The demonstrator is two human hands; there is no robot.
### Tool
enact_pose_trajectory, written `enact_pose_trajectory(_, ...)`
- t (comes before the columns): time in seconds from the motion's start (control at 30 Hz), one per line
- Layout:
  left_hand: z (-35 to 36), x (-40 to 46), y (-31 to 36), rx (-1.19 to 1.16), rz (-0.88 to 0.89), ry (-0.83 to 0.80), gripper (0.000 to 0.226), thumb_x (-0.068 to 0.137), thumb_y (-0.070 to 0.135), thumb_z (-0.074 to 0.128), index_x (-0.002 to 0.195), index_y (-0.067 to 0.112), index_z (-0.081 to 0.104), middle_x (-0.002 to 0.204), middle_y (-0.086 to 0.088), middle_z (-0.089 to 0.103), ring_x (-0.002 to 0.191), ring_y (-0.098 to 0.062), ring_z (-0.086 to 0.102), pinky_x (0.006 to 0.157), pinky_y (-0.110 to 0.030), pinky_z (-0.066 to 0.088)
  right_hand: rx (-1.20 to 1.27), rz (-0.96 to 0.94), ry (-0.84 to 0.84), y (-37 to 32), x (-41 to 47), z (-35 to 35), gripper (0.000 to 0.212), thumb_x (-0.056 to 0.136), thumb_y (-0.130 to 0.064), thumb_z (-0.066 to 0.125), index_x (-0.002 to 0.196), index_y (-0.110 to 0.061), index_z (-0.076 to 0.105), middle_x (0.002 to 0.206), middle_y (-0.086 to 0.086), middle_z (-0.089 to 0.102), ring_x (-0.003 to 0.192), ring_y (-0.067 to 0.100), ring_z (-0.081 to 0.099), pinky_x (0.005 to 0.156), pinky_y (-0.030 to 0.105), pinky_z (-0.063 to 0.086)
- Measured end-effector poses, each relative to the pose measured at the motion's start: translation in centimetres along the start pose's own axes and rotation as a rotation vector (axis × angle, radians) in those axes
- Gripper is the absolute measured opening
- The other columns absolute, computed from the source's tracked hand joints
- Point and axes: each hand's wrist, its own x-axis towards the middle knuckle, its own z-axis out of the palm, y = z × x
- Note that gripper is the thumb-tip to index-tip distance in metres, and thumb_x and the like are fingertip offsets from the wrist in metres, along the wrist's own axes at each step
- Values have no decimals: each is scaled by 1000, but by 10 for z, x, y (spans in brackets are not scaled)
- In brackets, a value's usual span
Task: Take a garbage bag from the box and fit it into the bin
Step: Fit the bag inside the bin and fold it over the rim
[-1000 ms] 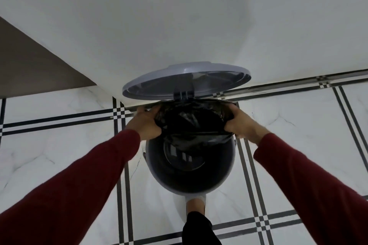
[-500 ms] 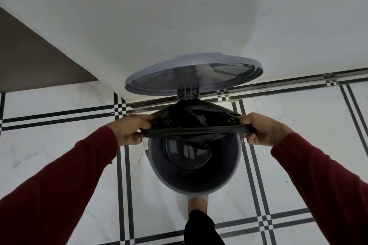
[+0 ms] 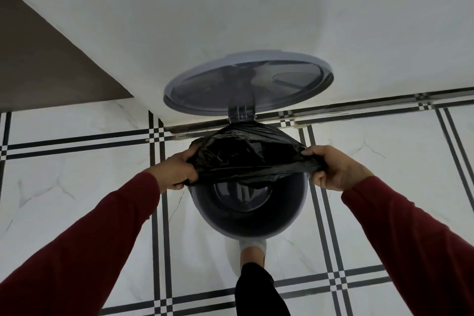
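A round grey pedal bin (image 3: 256,228) stands on the floor below me, its lid (image 3: 247,84) tipped up against the wall. A black garbage bag (image 3: 246,154) is stretched across the far half of the bin's mouth. My left hand (image 3: 175,170) grips the bag's edge at the bin's left rim. My right hand (image 3: 333,168) grips the bag's edge at the right rim. The near half of the bin's mouth shows its dark inside and bottom. No box is in view.
My foot (image 3: 252,255) presses the pedal at the bin's near side. White marble floor tiles with black line borders (image 3: 159,213) surround the bin. A white wall (image 3: 230,7) rises behind it, with a brown panel (image 3: 38,64) at the left.
My hands have drawn apart and slightly towards me, pulling the bag's opening wider over the rim. The lid stands more upright in view.
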Motion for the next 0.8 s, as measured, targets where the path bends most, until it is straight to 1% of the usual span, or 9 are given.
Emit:
enact_pose_trajectory(0.07,-1,-1,-7,-124,4,62,98,77,-19,51,139,56,52,87,-4,60,55,-10,46,46,-22,35,76,9,-3,7,-3,-4,14,90,-12,68,82,-23,66,72,-6,59,41,5,43,35,11,29)
enact_pose_trajectory(0.2,7,-17,-30,-426,-10,228,77,80,-22,53,125,39,72,111,-6,68,78,-15,57,57,-24,46,169,35,7,31,-10,-16,12,90,-7,70,88,-17,64,72,-3,57,42,4,44,37,11,35)
enact_pose_trajectory(0.27,18,-27,-42,-488,8,243,79,79,-24,54,127,38,72,111,-7,68,69,-14,55,53,-22,45,184,19,-23,40,-15,-18,17,91,-1,62,93,-17,67,72,-4,58,42,3,44,39,11,35)
enact_pose_trajectory(0.4,46,-47,-57,-448,182,242,108,69,-30,58,143,48,56,110,-2,70,54,-8,54,49,-24,48,69,-56,-39,48,-22,-17,43,85,8,49,110,-16,75,83,-4,58,53,3,45,45,11,37)
enact_pose_trajectory(0.5,74,-57,-64,-390,377,354,114,64,-27,66,144,52,49,111,8,67,87,-3,69,62,-36,64,-109,-111,41,58,-25,-13,57,75,9,51,107,-28,81,78,-7,60,62,6,47,54,17,43)
enact_pose_trajectory(0.57,94,-62,-72,-407,343,520,112,68,-17,79,151,48,42,129,4,57,115,-7,61,70,-43,66,-174,-133,96,69,-24,-12,62,74,6,52,110,-36,79,81,-7,62,69,11,51,59,24,50)
enact_pose_trajectory(0.6,103,-64,-78,-446,269,578,110,71,-12,83,154,46,39,136,0,51,121,-13,58,70,-41,66,-166,-135,120,77,-22,-12,61,75,4,53,111,-38,77,84,-7,64,73,13,55,62,27,55)
enact_pose_trajectory(0.7,128,-70,-99,-658,43,567,85,83,-9,74,151,34,47,128,-10,62,105,-24,70,63,-28,61,-44,-152,163,101,-16,-15,47,84,3,54,113,-31,70,91,-2,71,76,18,66,63,32,59)
enact_pose_trajectory(0.8,140,-71,-108,-788,-132,474,31,92,1,70,120,16,71,102,-14,79,87,-22,78,63,-28,59,47,-209,119,121,-12,-15,36,91,0,52,93,-29,74,85,1,74,67,15,70,57,29,58)
